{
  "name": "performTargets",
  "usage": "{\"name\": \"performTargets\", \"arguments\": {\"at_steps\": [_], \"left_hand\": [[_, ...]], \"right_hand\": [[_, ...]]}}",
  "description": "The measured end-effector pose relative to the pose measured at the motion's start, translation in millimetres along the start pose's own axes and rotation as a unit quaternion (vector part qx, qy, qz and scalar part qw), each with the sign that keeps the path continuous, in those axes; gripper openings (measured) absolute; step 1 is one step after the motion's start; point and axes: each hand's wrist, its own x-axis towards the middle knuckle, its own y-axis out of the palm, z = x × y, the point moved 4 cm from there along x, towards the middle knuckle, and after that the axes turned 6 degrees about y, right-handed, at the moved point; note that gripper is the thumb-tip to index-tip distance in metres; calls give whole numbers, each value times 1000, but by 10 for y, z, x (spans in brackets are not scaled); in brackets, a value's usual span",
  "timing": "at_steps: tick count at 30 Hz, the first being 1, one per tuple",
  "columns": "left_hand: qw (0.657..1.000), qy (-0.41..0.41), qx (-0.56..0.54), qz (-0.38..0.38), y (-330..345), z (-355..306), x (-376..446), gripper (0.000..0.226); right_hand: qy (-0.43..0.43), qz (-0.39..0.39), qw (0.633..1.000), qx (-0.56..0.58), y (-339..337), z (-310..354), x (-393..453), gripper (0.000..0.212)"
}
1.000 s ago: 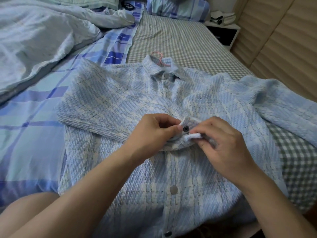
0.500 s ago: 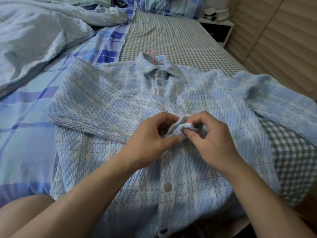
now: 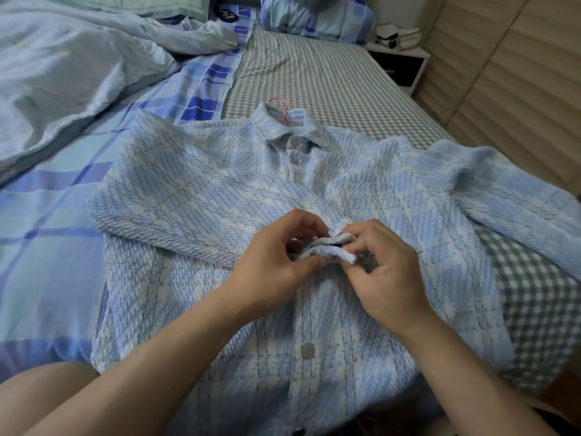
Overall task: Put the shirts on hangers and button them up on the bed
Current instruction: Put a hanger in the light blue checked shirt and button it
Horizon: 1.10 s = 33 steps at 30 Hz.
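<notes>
Fastening a mid-front button. A blue-and-white woven shirt (image 3: 195, 196) lies face up on the bed (image 3: 314, 73), its collar pointing away from the viewer and the pink hanger (image 3: 284, 113) already inside, the hook emerging just beyond the collar. Two buttons directly below the collar, the collar button (image 3: 295, 141) and second button (image 3: 294, 161), appear closed. A lower button (image 3: 307, 350), nearer the viewer, lies flat on the placket. Between these, at the middle of the shirt front, both hands work the same spot. The left hand (image 3: 276, 265) pinches one placket edge between curled fingers and thumb; the right hand (image 3: 388, 272) pinches the facing edge, bunching the cloth into a raised fold (image 3: 333, 250). A dark sliver shows inside the fold, possibly the button, though the view is too poor to confirm. The step in hand is judged to be passing this button through its hole. The next move calls for holding the hole open with one hand while the other tips the button edgewise through it, then smoothing the front flat toward the hem.
</notes>
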Motion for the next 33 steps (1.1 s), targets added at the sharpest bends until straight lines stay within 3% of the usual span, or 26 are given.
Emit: {"name": "performTargets", "arguments": {"at_steps": [5, 9, 12, 18, 22, 33], "left_hand": [[997, 49, 59, -3, 17, -23, -8, 26], [996, 53, 72, -7, 16, -10, -2, 27], [988, 81, 131, -6, 18, -2, -3, 26], [951, 155, 267, 17, -27, 1, -19, 35], [907, 204, 366, 49, -68, 34, -28, 37], [898, 229, 373, 43, -39, 62, -67, 31]], "right_hand": [[168, 76, 975, 125, -21, -17, 31, 39], [97, 101, 989, 52, -35, -5, 94, 26], [46, 89, 995, -24, -39, -17, 76, 32], [-13, 78, 996, -49, -69, -20, 35, 22], [-20, 81, 996, -28, -39, -33, -1, 25], [-51, 70, 995, -50, 10, 14, 20, 10]]}}
